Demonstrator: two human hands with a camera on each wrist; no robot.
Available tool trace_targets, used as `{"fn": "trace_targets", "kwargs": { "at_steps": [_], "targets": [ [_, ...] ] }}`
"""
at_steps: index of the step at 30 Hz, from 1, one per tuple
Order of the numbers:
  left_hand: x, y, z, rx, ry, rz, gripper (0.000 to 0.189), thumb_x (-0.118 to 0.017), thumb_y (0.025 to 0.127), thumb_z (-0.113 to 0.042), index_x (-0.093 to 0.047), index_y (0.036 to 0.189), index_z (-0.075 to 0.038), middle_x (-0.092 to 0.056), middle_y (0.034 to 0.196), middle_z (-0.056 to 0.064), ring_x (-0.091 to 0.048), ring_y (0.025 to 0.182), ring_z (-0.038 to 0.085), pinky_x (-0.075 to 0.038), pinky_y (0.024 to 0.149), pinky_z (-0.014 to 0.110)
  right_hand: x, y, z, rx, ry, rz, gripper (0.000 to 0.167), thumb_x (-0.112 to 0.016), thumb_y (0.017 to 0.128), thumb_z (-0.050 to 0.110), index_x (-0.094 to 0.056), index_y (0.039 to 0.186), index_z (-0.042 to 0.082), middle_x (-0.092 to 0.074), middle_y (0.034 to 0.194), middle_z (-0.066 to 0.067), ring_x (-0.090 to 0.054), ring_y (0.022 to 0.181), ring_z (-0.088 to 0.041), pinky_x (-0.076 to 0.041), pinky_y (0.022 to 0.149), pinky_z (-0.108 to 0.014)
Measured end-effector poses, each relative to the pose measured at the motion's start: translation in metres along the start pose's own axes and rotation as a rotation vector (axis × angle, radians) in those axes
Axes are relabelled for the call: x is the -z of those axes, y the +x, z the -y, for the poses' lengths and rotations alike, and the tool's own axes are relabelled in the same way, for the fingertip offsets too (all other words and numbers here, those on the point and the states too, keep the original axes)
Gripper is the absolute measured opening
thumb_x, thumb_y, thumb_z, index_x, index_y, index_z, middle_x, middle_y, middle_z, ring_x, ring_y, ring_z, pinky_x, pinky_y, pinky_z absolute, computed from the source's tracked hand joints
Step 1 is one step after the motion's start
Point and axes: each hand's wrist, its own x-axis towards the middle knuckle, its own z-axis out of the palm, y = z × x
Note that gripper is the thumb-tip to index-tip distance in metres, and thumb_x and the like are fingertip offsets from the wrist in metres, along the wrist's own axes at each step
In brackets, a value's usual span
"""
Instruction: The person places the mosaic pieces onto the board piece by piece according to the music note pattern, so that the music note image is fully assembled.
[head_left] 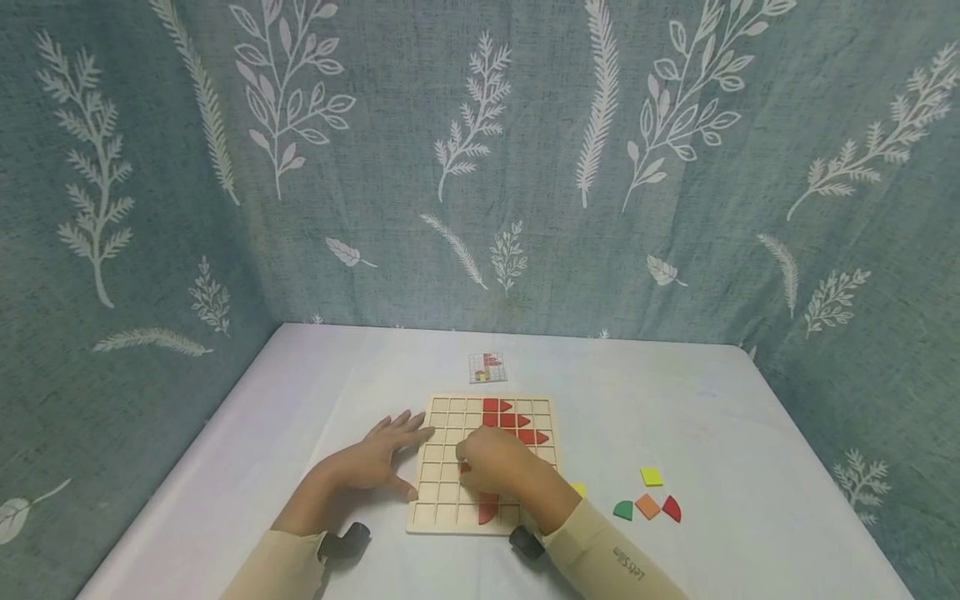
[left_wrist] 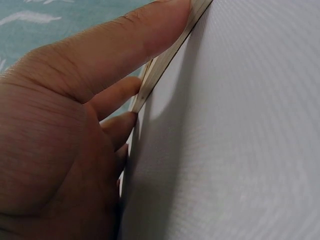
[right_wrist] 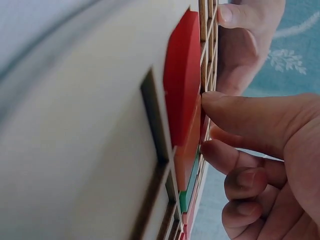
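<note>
A wooden grid board point(head_left: 431, 471) lies on the table. Red squares and triangles form three rows in its upper part, among them a red triangle point(head_left: 523, 422); a red quarter-circle point(head_left: 488, 510) sits low on the board. My right hand point(head_left: 498, 462) is over the board's middle, its thumb and index finger pinching a small red piece point(head_left: 463, 469), mostly hidden by the fingers. In the right wrist view, an orange piece point(right_wrist: 187, 155) and a green piece point(right_wrist: 191, 187) lie beside those fingertips. My left hand point(head_left: 375, 458) touches the board's left edge with spread fingers.
Behind the board lies a small pattern card point(head_left: 487, 367). To the right are a yellow square point(head_left: 651, 477), a green quarter-circle point(head_left: 623, 510), an orange square point(head_left: 648, 506) and a red quarter-circle point(head_left: 672, 508). Another yellow piece point(head_left: 578, 489) shows partly beside the right wrist.
</note>
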Motion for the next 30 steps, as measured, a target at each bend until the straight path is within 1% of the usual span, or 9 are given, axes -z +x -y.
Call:
{"fn": "trace_targets", "kwargs": {
  "at_steps": [3,8,10,13,17,20,22,27,30],
  "targets": [
    [-0.001,0.000,0.000,0.005,-0.012,0.002,0.111,-0.081,0.060,-0.059,-0.038,0.151,-0.014,-0.018,0.160,0.013,-0.003,0.147,0.034,0.002,0.117,0.053,-0.001,-0.001,-0.002,0.012,0.015,-0.006,0.015,-0.073,0.081,0.017,-0.063,0.071,0.019,-0.052,0.062,0.010,-0.048,0.060,-0.009,-0.044,0.054,-0.023],
    [-0.001,-0.001,-0.001,-0.009,-0.027,0.000,0.110,-0.081,0.060,-0.059,-0.039,0.150,-0.012,-0.018,0.159,0.016,-0.004,0.146,0.038,0.002,0.116,0.055,-0.003,-0.003,-0.009,0.045,0.059,-0.019,0.012,-0.071,0.078,0.014,-0.063,0.071,0.019,-0.051,0.060,0.009,-0.046,0.057,-0.008,-0.042,0.052,-0.023],
    [-0.001,-0.001,-0.001,-0.008,-0.025,-0.002,0.110,-0.081,0.060,-0.059,-0.039,0.150,-0.012,-0.018,0.159,0.016,-0.004,0.146,0.037,0.002,0.116,0.055,-0.003,-0.005,-0.013,0.033,0.078,-0.022,0.003,-0.071,0.078,0.015,-0.070,0.080,0.016,-0.056,0.066,0.011,-0.047,0.060,-0.007,-0.044,0.056,-0.023],
    [-0.001,-0.001,-0.002,-0.002,-0.021,-0.006,0.110,-0.081,0.060,-0.060,-0.039,0.150,-0.013,-0.018,0.160,0.015,-0.004,0.147,0.036,0.002,0.116,0.054,0.002,-0.009,-0.018,0.015,0.097,-0.026,0.014,-0.070,0.080,0.014,-0.074,0.094,0.014,-0.063,0.078,0.011,-0.051,0.066,-0.006,-0.048,0.063,-0.024],
    [0.000,-0.001,-0.002,-0.001,-0.020,-0.014,0.110,-0.081,0.059,-0.060,-0.040,0.150,-0.013,-0.019,0.159,0.015,-0.004,0.146,0.037,0.001,0.116,0.054,0.011,-0.019,-0.024,0.036,0.043,-0.049,0.010,-0.068,0.083,0.013,-0.073,0.091,0.015,-0.064,0.084,0.011,-0.054,0.073,-0.006,-0.050,0.069,-0.026],
    [0.000,-0.001,-0.003,-0.003,-0.027,-0.021,0.110,-0.082,0.059,-0.059,-0.040,0.149,-0.011,-0.020,0.159,0.017,-0.005,0.146,0.039,0.001,0.116,0.056,0.018,-0.028,-0.030,0.032,0.027,-0.060,0.012,-0.068,0.085,0.014,-0.074,0.095,0.015,-0.066,0.086,0.010,-0.058,0.078,-0.007,-0.053,0.073,-0.028],
    [0.001,-0.001,-0.004,0.002,-0.031,-0.021,0.111,-0.082,0.058,-0.058,-0.040,0.149,-0.011,-0.020,0.159,0.017,-0.005,0.146,0.039,0.002,0.116,0.056,0.021,-0.034,-0.034,0.026,0.022,-0.067,0.016,-0.070,0.086,0.016,-0.075,0.101,0.015,-0.067,0.090,0.010,-0.060,0.083,-0.007,-0.053,0.077,-0.029],
    [0.001,0.000,-0.004,0.012,-0.034,-0.018,0.111,-0.083,0.058,-0.058,-0.041,0.149,-0.012,-0.020,0.159,0.015,-0.004,0.146,0.037,0.002,0.116,0.054,0.023,-0.047,-0.048,0.012,-0.006,-0.075,0.016,-0.073,0.086,0.021,-0.074,0.100,0.014,-0.067,0.088,0.008,-0.062,0.082,-0.009,-0.054,0.075,-0.030],
    [0.001,0.000,-0.003,0.015,-0.037,-0.013,0.111,-0.083,0.057,-0.058,-0.040,0.149,-0.013,-0.019,0.159,0.015,-0.003,0.147,0.037,0.002,0.116,0.054,0.023,-0.056,-0.057,-0.011,0.013,-0.079,0.019,-0.073,0.086,0.022,-0.075,0.103,0.013,-0.067,0.089,0.009,-0.061,0.082,-0.009,-0.054,0.074,-0.030]
  ]
}}
